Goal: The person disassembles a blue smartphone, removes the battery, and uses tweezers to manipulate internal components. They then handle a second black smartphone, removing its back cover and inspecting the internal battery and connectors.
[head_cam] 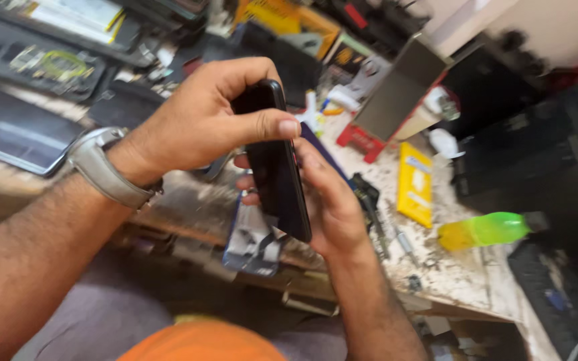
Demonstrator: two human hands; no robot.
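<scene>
A black phone [277, 160] is held edge-on above the front edge of a cluttered workbench [463, 274]. Its long axis runs from upper left to lower right, with the lower end turned toward the person. The upper part of the phone is gripped by the left hand [199, 120]: the fingers are curled over the top and the thumb is pressed flat across its side. The lower part is supported by the right hand [332, 200], whose fingers are closed loosely behind it. A grey wristband [105, 170] is worn on the left wrist. On the bench, a yellow packet [415, 184] and a green and yellow bottle [484, 230] lying on its side are seen; its contents cannot be told.
</scene>
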